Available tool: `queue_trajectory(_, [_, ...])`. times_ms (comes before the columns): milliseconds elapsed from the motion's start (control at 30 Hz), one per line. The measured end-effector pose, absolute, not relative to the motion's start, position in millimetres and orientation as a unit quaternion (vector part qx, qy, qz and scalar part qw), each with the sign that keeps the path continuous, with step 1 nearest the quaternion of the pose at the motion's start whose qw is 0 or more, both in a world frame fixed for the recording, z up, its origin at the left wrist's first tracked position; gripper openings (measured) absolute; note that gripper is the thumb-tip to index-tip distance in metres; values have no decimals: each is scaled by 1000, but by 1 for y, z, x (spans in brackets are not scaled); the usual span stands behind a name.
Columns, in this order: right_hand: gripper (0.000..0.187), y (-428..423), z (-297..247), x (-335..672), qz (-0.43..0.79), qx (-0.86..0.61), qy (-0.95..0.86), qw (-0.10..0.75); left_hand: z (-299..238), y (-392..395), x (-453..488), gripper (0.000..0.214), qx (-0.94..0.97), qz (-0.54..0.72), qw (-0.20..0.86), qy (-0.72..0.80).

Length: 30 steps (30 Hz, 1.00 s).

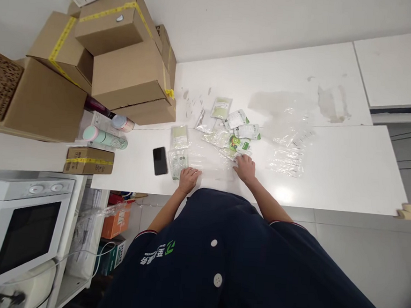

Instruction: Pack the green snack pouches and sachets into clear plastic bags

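Note:
A clear plastic bag [210, 163] lies flat on the white table in front of me. My left hand [188, 180] rests at its lower left edge, fingers curled onto the film next to a packed green-and-white pouch [178, 162]. At the bag's right side, my right hand [245, 168] has its fingertips closed on the film, just below a pouch with a round fruit picture [239, 143]. Beyond the bag lies a loose heap of green-and-white pouches [236, 119]. The fingertips of both hands are partly hidden.
A stack of clear plastic bags [288, 152] lies to the right on the table [352, 173]. Left of the pouches is a black phone [160, 160]. Cardboard boxes [133, 76], a mint bottle [105, 137] and a microwave [24, 235] stand further left.

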State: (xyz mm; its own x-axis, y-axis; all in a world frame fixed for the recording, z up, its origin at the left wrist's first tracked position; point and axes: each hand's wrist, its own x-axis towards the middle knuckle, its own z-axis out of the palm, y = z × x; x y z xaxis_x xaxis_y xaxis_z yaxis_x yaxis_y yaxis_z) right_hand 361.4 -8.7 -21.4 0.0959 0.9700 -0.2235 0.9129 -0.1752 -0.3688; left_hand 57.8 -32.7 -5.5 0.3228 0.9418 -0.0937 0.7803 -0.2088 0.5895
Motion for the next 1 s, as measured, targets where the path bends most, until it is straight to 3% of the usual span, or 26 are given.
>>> queue_trajectory(100, [45, -11, -27, 376, 162, -713, -682, 17, -11, -40, 60, 30, 784, 122, 291, 535])
queue_trajectory(333, [36, 11, 15, 408, 148, -717, -681, 9, -22, -63, 60, 45, 784, 70, 242, 568])
queue_trajectory(433, [32, 13, 57, 421, 115, -789, -599, 75, -28, -68, 61, 41, 762, 80, 241, 596])
queue_trajectory(533, [29, 8, 87, 426, 118, -787, -568, 211, -33, -63, 70, 39, 749, 91, 262, 601])
queue_trajectory(633, [29, 3, 90, 415, 218, -710, -583, 329, -36, -55, 81, 40, 749, 86, 281, 593])
queue_trajectory(700, [29, 1, 79, 400, 335, -653, -581, 352, -39, -53, 87, 41, 751, 89, 293, 585])
queue_trajectory(833, [30, 3, 43, 360, 539, -554, -544, 326, -45, -63, 84, 39, 745, 135, 299, 581])
queue_trajectory(1000, [22, 14, -4, 320, 655, -517, -501, 230, -58, -83, 72, 34, 657, 234, 301, 650])
